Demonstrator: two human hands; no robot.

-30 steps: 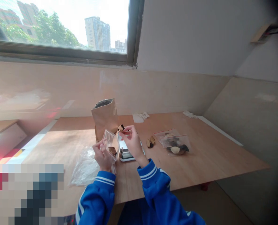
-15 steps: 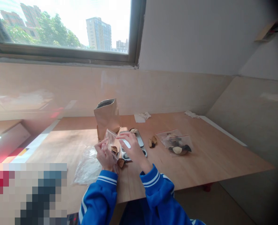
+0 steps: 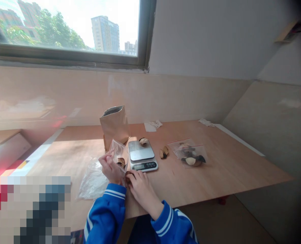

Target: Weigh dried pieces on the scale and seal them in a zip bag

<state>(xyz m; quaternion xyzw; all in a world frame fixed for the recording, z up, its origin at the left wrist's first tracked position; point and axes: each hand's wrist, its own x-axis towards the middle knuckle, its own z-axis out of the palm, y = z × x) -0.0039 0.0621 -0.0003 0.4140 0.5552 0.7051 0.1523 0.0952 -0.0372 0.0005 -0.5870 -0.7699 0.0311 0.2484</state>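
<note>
My left hand point(image 3: 111, 169) is closed on a clear zip bag point(image 3: 118, 148), which stands tilted with its mouth upward and brown dried slices point(image 3: 121, 162) inside. Just right of it, my right hand point(image 3: 140, 184) has its fingers on a dark brown dried piece point(image 3: 129, 175) at the table's near side. Behind the hands sits a white digital scale point(image 3: 141, 154) with a steel plate. One pale, dark-edged slice point(image 3: 143, 141) lies at the plate's back edge. The scale's display digits are too small to read.
A brown paper bag point(image 3: 114, 127) stands open behind the zip bag. Crumpled clear plastic point(image 3: 93, 179) lies at the left. Two loose slices point(image 3: 163, 152) rest right of the scale, then filled zip bags point(image 3: 191, 154). Papers point(image 3: 152, 126) lie near the wall.
My right hand has moved down from the zip bag's mouth, over the scale, to the dried piece on the table. The scale plate is uncovered. My left hand still holds the bag.
</note>
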